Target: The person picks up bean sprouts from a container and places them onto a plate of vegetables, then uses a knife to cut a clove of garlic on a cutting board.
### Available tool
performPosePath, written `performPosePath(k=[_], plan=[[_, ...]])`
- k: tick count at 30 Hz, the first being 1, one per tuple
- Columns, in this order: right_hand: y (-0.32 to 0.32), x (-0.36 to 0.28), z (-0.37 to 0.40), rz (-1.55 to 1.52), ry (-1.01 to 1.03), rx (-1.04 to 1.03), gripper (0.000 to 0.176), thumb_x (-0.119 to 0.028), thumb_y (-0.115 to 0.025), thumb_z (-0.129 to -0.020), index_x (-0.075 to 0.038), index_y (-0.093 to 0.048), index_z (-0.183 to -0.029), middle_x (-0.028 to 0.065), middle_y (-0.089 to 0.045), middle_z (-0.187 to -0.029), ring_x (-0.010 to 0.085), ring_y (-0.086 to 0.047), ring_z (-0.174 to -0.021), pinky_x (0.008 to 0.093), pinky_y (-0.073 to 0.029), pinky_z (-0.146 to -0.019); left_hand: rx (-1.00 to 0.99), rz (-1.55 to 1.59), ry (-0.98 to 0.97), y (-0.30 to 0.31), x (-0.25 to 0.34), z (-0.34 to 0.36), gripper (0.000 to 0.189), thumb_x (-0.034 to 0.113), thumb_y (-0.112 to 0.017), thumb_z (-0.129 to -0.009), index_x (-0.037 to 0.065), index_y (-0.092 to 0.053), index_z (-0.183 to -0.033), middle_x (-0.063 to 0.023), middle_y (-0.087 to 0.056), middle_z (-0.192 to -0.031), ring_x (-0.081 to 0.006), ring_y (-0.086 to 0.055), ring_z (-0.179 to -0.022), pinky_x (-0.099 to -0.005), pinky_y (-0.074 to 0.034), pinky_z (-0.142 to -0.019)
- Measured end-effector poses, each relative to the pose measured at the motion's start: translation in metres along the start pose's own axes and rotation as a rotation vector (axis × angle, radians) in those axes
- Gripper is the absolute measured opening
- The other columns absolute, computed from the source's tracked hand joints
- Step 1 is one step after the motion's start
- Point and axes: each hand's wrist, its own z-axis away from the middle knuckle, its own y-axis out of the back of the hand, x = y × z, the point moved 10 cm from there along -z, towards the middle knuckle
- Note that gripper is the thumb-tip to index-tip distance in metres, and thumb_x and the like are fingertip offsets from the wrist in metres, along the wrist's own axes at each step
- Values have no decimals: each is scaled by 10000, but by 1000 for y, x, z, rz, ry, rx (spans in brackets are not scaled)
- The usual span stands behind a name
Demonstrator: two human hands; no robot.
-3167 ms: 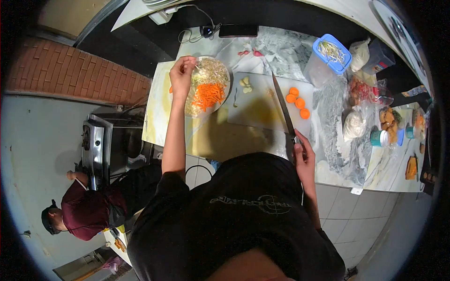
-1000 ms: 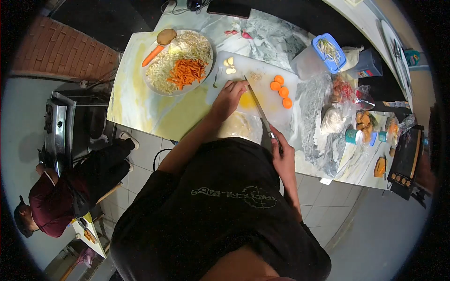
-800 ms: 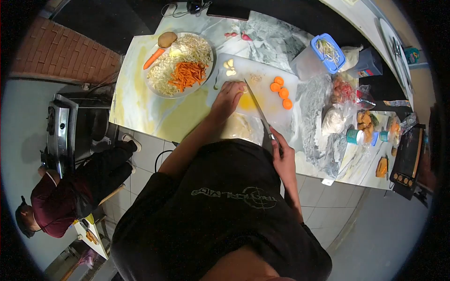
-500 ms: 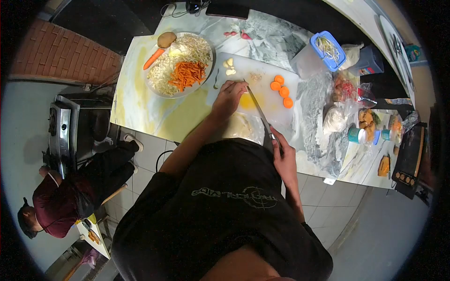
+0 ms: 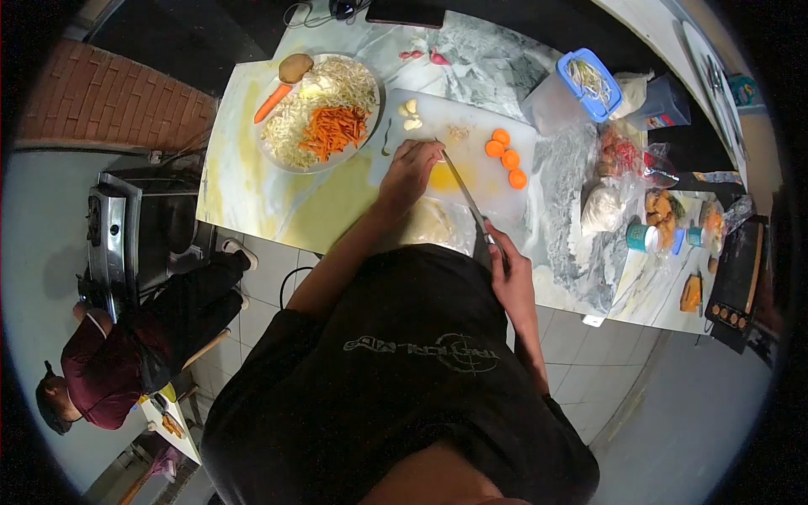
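My right hand (image 5: 512, 273) is wrapped round the handle of a long kitchen knife (image 5: 465, 193). The blade slants up and left across a white cutting board (image 5: 497, 200), its tip beside the fingers of my left hand (image 5: 407, 177). Those fingers are bunched together on the board over a small pale piece, mostly hidden, which could be garlic. Behind them lie several garlic cloves (image 5: 411, 115) and a little pile of minced bits (image 5: 458, 132). Several orange carrot slices (image 5: 510, 158) rest on the board's right side.
At left, a large plate (image 5: 376, 126) holds shredded carrot, bean sprouts, a whole carrot and a potato. Shallots (image 5: 438, 57) lie behind the board. A blue-rimmed container (image 5: 555, 105) and bagged food (image 5: 603, 210) stand right. Another person (image 5: 109, 370) sits by a stove (image 5: 114, 227).
The view has shifted slightly. Both hands stay almost in place, the knife still beside my left fingers. The board's contents look much the same.
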Motion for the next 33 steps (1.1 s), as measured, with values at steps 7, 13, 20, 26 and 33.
performPosePath(k=[7,13,20,26,33], plan=[[2,-1,-9,26,60,35,379,-59,-529,-1016,-147,-623,-1372,247,-679,-1204,448,-653,-1094,407,-539,-906,44,-38,3,11,5,-2,295,-2,-704,-860,41,-637,-1145,-107,-666,-1056,-341,-609,-970,-432,-478,-937],[10,-5,-24,41,92,108,379,-61,-532,-1014,-141,-630,-1371,243,-681,-1220,415,-669,-1117,407,-534,-930,48,-5,-7,9,2,0,214,-3,-662,-884,46,-631,-1090,-110,-654,-1018,-340,-588,-971,-437,-469,-890],[21,-2,-20,-103,65,118,372,-78,-521,-1030,-109,-617,-1388,222,-709,-1199,212,-706,-1087,336,-513,-927,41,51,85,20,1,0,139,8,-646,-930,32,-640,-1067,-105,-648,-990,-290,-610,-923,-388,-492,-845],[39,19,-7,-188,165,227,376,-166,-553,-1061,-132,-604,-1432,-64,-486,-760,19,-374,-626,197,-302,-539,70,587,346,23,-32,-43,160,-23,-666,-950,12,-616,-1098,14,-593,-943,-78,-580,-890,-239,-502,-846],[70,42,29,-442,-19,411,376,-163,-567,-1044,-126,-614,-1415,-54,-467,-721,45,-373,-636,219,-320,-570,-80,549,-81,17,95,-202,228,-22,-692,-932,14,-639,-1150,-41,-696,-1022,-98,-667,-960,-266,-543,-895]])
